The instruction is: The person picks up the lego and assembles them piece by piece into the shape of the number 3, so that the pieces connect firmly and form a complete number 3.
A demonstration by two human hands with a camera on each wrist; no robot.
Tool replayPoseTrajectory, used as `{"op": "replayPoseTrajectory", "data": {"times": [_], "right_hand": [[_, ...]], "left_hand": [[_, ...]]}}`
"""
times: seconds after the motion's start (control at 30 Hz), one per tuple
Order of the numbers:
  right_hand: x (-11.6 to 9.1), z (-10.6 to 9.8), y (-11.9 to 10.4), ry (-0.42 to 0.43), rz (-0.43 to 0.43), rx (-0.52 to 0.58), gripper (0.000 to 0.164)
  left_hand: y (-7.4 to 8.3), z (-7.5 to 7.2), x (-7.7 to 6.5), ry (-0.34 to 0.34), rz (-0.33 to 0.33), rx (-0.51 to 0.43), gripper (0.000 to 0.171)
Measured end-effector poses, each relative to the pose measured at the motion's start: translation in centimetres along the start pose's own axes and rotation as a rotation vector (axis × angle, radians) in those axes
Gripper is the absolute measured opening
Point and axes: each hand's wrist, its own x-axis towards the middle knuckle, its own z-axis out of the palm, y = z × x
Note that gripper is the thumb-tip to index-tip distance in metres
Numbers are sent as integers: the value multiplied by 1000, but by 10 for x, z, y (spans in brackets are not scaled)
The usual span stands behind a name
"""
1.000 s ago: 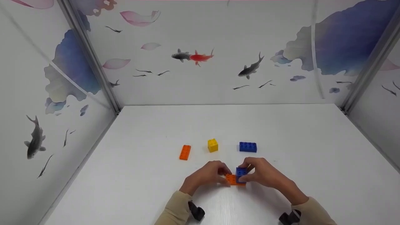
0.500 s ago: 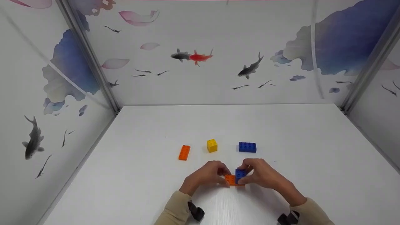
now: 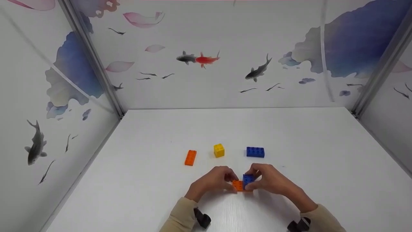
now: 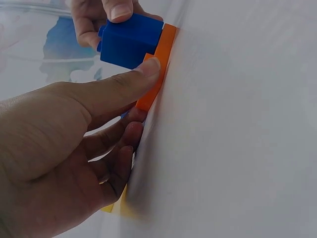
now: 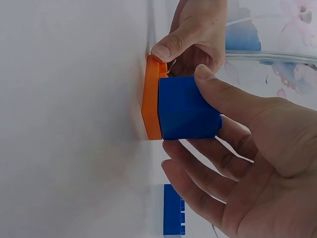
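My left hand pinches the left end of a flat orange building brick between thumb and fingers, low over the white table. My right hand grips a square blue building brick that sits on the right part of the orange one. In the right wrist view the blue brick lies flush against the orange brick, its right thumb on one side and fingers on the other. The left wrist view has the left thumb across the orange brick's edge; studs show on the blue brick's top.
Behind the hands lie a second flat orange brick, a small yellow brick and a longer blue brick. White walls with painted fish enclose the table on the left, back and right.
The blue brick and right hand have come down very slightly since a second ago. Both hands keep their hold, and the loose bricks stay put.
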Motion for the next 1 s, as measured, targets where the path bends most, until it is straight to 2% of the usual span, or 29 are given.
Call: {"op": "replayPoseTrajectory", "data": {"times": [0.23, 0.47, 0.63, 0.83, 1.0], "right_hand": [[-2, -9, -1, -2, -50, -19, 38], [1, -38, -20, 158, -123, -60, 42], [9, -56, -27, 224, -114, -26, 42], [21, -70, -15, 282, -74, 50, 54], [35, -73, 3, 328, -35, 135, 60]], "left_hand": [[0, -1, 1, 0, 17, 17, 27], [0, -4, -1, 10, 15, 12, 28], [0, -2, -1, 7, 8, 15, 28], [2, 0, 0, -3, -25, -2, 26], [2, -1, 1, 3, -29, -7, 27]]}}
